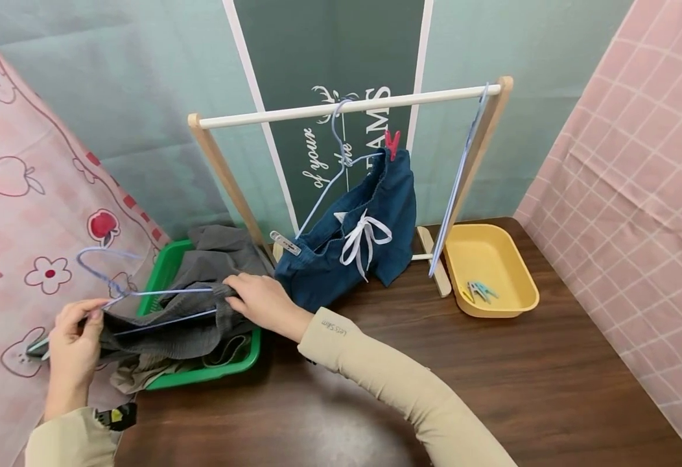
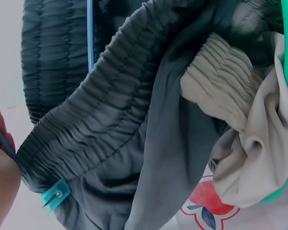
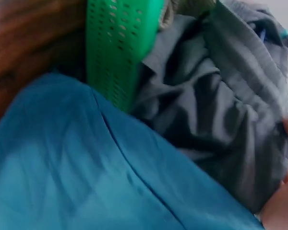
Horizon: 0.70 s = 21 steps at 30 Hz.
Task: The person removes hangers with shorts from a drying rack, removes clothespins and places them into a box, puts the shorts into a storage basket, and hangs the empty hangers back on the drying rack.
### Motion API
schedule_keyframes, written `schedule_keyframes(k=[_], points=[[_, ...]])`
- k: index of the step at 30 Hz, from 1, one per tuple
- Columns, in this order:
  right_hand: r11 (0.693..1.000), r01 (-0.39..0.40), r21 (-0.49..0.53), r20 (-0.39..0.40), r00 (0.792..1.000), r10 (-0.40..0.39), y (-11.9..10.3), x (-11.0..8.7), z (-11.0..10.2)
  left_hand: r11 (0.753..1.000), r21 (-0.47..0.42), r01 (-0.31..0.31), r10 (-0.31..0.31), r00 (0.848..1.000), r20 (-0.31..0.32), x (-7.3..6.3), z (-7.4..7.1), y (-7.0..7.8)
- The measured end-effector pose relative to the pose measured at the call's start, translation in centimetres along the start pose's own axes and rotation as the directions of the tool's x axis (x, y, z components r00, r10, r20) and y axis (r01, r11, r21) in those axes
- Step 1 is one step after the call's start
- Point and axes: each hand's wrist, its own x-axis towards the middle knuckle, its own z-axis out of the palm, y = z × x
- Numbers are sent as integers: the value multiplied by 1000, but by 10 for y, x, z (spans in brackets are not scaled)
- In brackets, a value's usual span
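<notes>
A light-blue hanger [image 1: 172,292] runs through the gathered waistband of dark grey pants [image 1: 186,344], above the left side of the basket. My left hand [image 1: 75,344] pinches the hanger near its hook. In the left wrist view, a teal clothespin [image 2: 55,195] clips one end of the waistband. My right hand [image 1: 268,303] grips the waistband's other end, where the hanger's tip is hidden by cloth. Close behind that hand, blue shorts [image 1: 399,220] with a white drawstring hang tilted from another hanger, held by a red clothespin [image 1: 392,144] and a white clothespin [image 1: 285,243].
A green basket [image 1: 218,374] holds grey and beige clothes. Behind it stands a rack with a white bar [image 1: 458,95] and wooden legs. A spare blue hanger [image 1: 460,175] hangs at its right end. On the right, a yellow tray [image 1: 495,250] contains several clothespins [image 1: 481,291].
</notes>
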Motion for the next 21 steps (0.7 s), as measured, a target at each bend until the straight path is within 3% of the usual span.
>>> schedule_keyframes(k=[4, 6, 8, 11, 13, 15, 18, 21], points=[[990, -85, 110, -40, 995, 90, 3, -2, 14, 994, 101, -32, 31, 999, 3, 4, 7, 2], [974, -140, 179, -28, 989, 147, 5, -3, 19, 990, 141, 2, 3, 999, -32, 5, 8, 4], [941, -198, 276, -6, 978, 208, 9, -3, 24, 987, 156, 36, -19, 994, -106, 7, 8, 8], [862, -277, 425, 20, 955, 297, 15, -3, 27, 986, 136, 96, -55, 959, -278, 10, 7, 15], [808, -310, 501, 29, 939, 343, 19, -3, 27, 980, 149, 129, -63, 921, -384, 12, 5, 18], [766, -335, 549, 28, 923, 383, 23, -2, 27, 964, 163, 208, -113, 881, -459, 13, 2, 19], [700, -366, 614, 43, 901, 432, 29, -2, 28, 905, 208, 372, -245, 853, -461, 13, -4, 18], [624, -406, 667, 88, 875, 476, 33, -2, 28, 854, 224, 470, -367, 849, -381, 12, -9, 13]])
